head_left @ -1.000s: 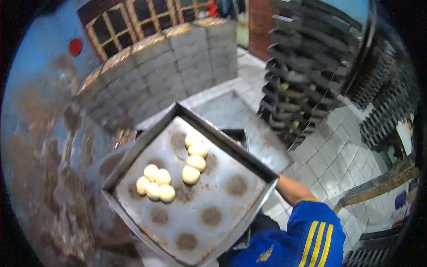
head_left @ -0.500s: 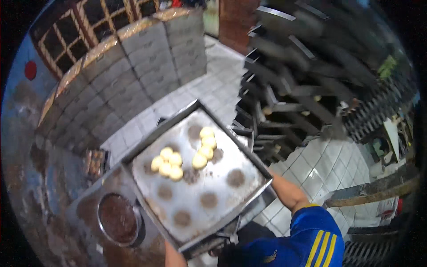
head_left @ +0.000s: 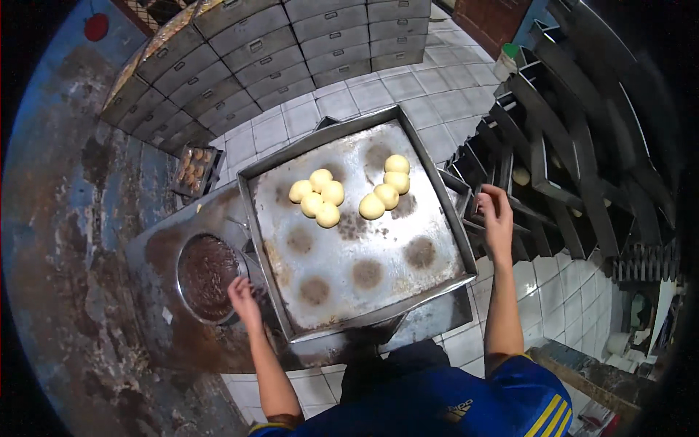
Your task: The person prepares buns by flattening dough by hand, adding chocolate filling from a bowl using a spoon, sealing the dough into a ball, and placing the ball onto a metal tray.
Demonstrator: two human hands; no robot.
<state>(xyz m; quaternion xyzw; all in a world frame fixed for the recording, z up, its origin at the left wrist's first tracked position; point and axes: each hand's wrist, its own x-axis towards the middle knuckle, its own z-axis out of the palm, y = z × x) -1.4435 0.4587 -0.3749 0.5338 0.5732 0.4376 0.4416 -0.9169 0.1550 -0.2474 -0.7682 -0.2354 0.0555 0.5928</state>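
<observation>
In front of me a square metal tray [head_left: 349, 313] with raised sides rests at a tilt to my view. Two clusters of pale yellow dough balls lie on it: one on the left [head_left: 318, 198], one on the right [head_left: 387, 187]. Dark round stains mark its surface. My left hand [head_left: 245, 297], fingers loosely bent and apart, hovers by the rim of a round metal bowl of dark brown paste [head_left: 209, 277]. Past the tray's right side, my right hand [head_left: 496, 218] is raised near the rack, empty, with a gap between thumb and fingers.
A rack of dark metal trays [head_left: 561, 160] fills the right. Grey metal drawers [head_left: 255, 54] line the back. A stained worktable [head_left: 167, 247] supports the bowl. Small baked pieces fill a tray [head_left: 195, 171] at far left. A wooden-edged board [head_left: 582, 379] is at lower right.
Both hands have come off the tray's sides; the right rose toward the rack, the left moved to the bowl. The tray sits turned more squarely to my view, and my head view has shifted.
</observation>
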